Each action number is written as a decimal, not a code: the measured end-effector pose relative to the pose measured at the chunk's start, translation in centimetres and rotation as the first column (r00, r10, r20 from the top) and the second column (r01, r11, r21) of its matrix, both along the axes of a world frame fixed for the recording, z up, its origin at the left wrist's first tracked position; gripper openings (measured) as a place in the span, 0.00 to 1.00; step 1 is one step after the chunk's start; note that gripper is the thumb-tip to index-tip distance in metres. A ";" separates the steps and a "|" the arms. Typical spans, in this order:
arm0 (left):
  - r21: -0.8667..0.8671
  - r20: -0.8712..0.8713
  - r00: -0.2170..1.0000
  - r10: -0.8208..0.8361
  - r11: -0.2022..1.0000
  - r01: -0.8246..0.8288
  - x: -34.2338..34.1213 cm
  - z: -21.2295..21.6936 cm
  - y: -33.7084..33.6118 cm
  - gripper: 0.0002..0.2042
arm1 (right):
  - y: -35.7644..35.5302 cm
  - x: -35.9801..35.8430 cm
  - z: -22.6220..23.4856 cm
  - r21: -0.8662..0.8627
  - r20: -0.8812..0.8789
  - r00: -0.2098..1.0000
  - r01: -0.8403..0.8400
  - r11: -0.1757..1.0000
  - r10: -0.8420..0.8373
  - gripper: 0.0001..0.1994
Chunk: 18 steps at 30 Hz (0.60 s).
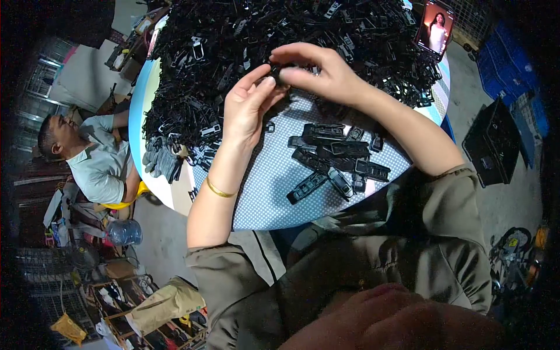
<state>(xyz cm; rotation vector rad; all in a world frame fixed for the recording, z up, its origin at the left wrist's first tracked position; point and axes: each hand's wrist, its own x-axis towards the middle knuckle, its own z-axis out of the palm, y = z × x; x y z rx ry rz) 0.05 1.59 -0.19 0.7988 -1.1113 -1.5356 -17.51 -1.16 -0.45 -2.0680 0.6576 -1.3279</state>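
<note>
Over the near edge of a big heap of small black clip-like plastic parts [204,111], my two hands are close together. My left hand [244,111], a gold bangle on its wrist, has thumb and forefinger drawn together in a pinch; whatever is between them is too dark and small to name. Just to its right is my right hand [326,73], its fingers curved and apart from the thumb, which is smeared by motion. No part shows in its grip. Closer to me, a smaller pile of longer black parts [332,149] lies on the patterned tabletop [262,186].
At the table's left edge lie grey gloves [160,157]. A phone [434,29] with a lit screen stands at the far right. Beyond the table are a seated person [96,151] on the left, a black crate [496,143] and blue crates [513,58] on the right.
</note>
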 end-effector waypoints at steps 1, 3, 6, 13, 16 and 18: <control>-0.014 0.013 0.999 0.045 0.999 -0.045 0.1 -0.1 -0.2 0.16 | 0.0 0.0 0.3 0.189 0.109 0.992 -0.077 0.979 0.057 0.20; -0.038 0.008 0.999 0.035 0.999 -0.035 0.3 -0.1 -0.3 0.18 | 0.1 -0.9 1.3 0.286 -0.025 0.998 -0.043 0.957 0.053 0.17; -0.077 0.069 0.996 0.053 0.996 -0.047 0.1 -0.2 -0.4 0.16 | 0.1 -1.3 1.6 0.360 -0.180 0.983 0.027 0.933 0.041 0.15; -0.098 0.079 0.997 0.026 0.995 -0.018 0.3 -0.2 -0.5 0.18 | -1.3 -0.9 -0.1 0.091 -0.166 0.986 0.034 0.995 -0.019 0.13; -0.064 0.118 0.991 0.056 0.997 -0.049 -0.1 -0.7 -0.4 0.15 | -3.8 -2.9 0.3 0.356 -0.072 0.991 0.132 0.925 -0.113 0.12; -0.027 0.136 0.989 0.059 0.998 -0.056 -0.3 -1.0 -0.1 0.14 | -5.9 -4.1 0.6 0.070 -0.195 0.889 0.435 0.898 -0.415 0.13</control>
